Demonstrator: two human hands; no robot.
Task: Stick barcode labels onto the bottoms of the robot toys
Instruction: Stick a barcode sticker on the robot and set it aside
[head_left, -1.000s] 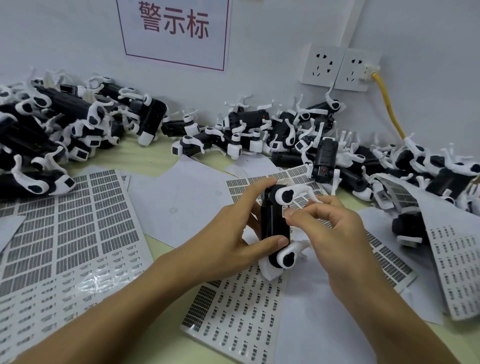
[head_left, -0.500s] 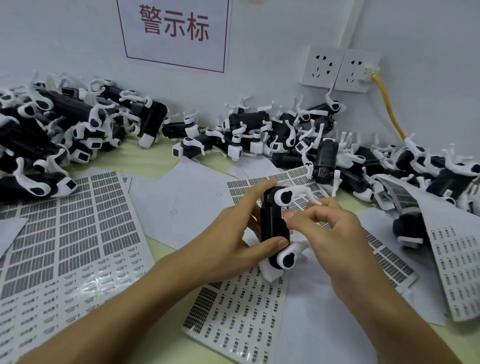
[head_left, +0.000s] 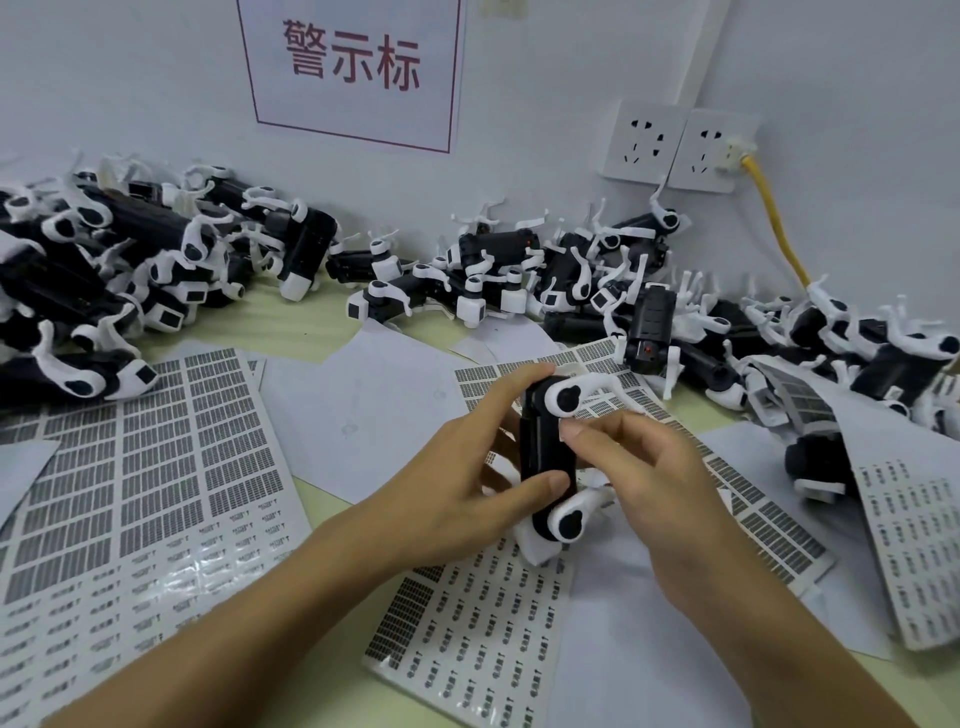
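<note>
A pale green bench (head_left: 311, 332) runs along a white wall (head_left: 831, 78) that carries a sign (head_left: 353, 67) with red characters and two sockets (head_left: 680, 148); a yellow cable (head_left: 776, 228) hangs from the right one. Black-and-white robot toys are piled at the wall: one heap (head_left: 119, 280) at left, another heap (head_left: 649, 296) from centre to right. Label sheets (head_left: 140, 467) and blank backing paper (head_left: 363, 410) cover the bench.

I hold one toy (head_left: 548, 457) above the centre sheet (head_left: 467, 623), its black underside turned up. My left hand (head_left: 462, 488) is clamped on it, index finger over the far end, thumb pressed on the near end. My right hand (head_left: 639, 478) has thumb and index finger together at the toy's right edge, pinching a small white label (head_left: 562, 430); the remaining fingers are curled loosely.
</note>
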